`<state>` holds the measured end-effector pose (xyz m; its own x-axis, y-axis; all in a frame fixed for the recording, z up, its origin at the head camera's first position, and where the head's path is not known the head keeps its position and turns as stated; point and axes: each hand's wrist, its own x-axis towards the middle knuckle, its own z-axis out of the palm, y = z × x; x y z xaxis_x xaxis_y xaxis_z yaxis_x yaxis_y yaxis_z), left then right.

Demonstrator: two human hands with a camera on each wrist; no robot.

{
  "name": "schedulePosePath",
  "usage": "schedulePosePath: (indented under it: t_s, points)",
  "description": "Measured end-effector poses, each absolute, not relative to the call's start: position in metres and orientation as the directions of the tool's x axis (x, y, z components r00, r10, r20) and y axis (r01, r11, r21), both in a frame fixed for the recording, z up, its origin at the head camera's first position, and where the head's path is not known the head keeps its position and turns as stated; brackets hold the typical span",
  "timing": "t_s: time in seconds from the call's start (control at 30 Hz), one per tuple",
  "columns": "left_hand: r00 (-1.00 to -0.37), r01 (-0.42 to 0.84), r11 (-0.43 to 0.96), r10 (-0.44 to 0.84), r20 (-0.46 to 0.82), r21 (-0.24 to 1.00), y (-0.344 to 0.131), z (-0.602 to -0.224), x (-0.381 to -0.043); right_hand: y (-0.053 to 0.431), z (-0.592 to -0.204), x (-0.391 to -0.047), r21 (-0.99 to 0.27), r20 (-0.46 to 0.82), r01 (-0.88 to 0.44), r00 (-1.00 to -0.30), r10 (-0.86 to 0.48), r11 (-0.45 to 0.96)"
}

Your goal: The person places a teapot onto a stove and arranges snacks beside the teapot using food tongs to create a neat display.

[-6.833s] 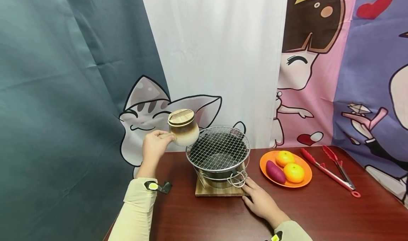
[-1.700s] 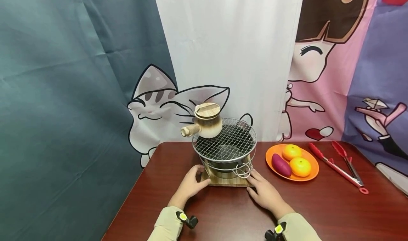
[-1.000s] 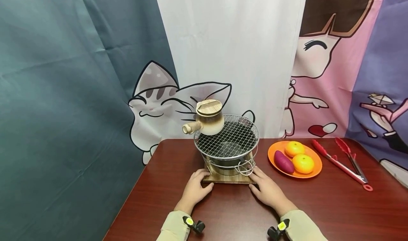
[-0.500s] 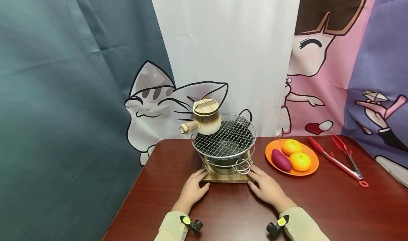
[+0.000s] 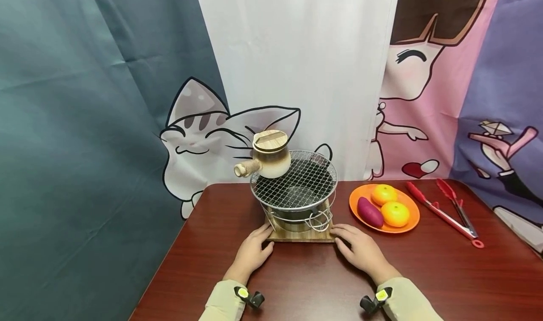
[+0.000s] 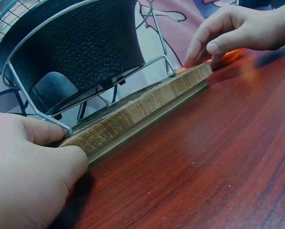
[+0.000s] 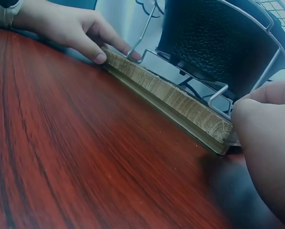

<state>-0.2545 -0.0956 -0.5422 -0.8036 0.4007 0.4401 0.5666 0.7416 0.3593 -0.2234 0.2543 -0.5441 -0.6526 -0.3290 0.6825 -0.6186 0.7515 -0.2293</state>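
Stove [image 5: 292, 215]: dark, held in a wire frame, standing on the board [image 6: 137, 107], topped by the mesh [image 5: 297, 189].
Pot [image 5: 275, 164]: upright on the mesh, toward the left far side of the stove, with lid [image 5: 271, 140] on; seconds ago gripped by the handle [image 5: 247, 168] at the stove's left rim, now held by neither hand — so apparently settled there.
Handle: jutting left, out past the stove's rim.
Left hand [image 5: 251, 253]: down from the handle to the board's near left corner, below the stove; touching the wood with thumb and fingers held fairly straight, not wrapped round anything.
Right hand [image 5: 360, 250]: at the board's near right corner, below the stove's wire loops [image 5: 319, 220]; loosely spread, gripping nothing, shifted slightly outward in the last moment. Cannot tell if pressing on the wood.
Board: under the stove, between both hands; probably being steadied or squared, judging by the matching touch at each corner.
Plate [image 5: 407, 198]: right of the stove, on the table [image 5: 297, 283], bearing two tangerines [image 5: 395, 214] and a sweet potato [image 5: 370, 212]; no visible change.
Tongs [image 5: 449, 220]: farther right of the stove, past the plate — spread apart, untouched.
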Motion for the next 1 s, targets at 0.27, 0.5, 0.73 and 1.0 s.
schedulePosePath:
  t_s: [0.27, 0.5, 0.73, 1.0]
  points:
    - [-0.814, 0.555, 0.747, 0.398, 0.423, 0.366, -0.096, -0.546, -0.253, 0.263, -0.542, -0.219, -0.238, 0.668, -0.601, -0.671, -0.321, 0.763]
    - [-0.796, 0.59, 0.719, 0.438, 0.419, 0.369, -0.097, -0.548, -0.252, 0.28, -0.541, -0.207, -0.241, 0.65, -0.549, -0.704, -0.287, 0.8]
    - [-0.801, 0.594, 0.698, 0.461, 0.383, 0.401, -0.096, -0.545, -0.252, 0.298, -0.541, -0.196, -0.234, 0.627, -0.511, -0.73, -0.273, 0.827]
    - [-0.818, 0.572, 0.693, 0.436, 0.376, 0.44, -0.099, -0.542, -0.252, 0.316, -0.54, -0.186, -0.242, 0.605, -0.469, -0.757, -0.246, 0.85]
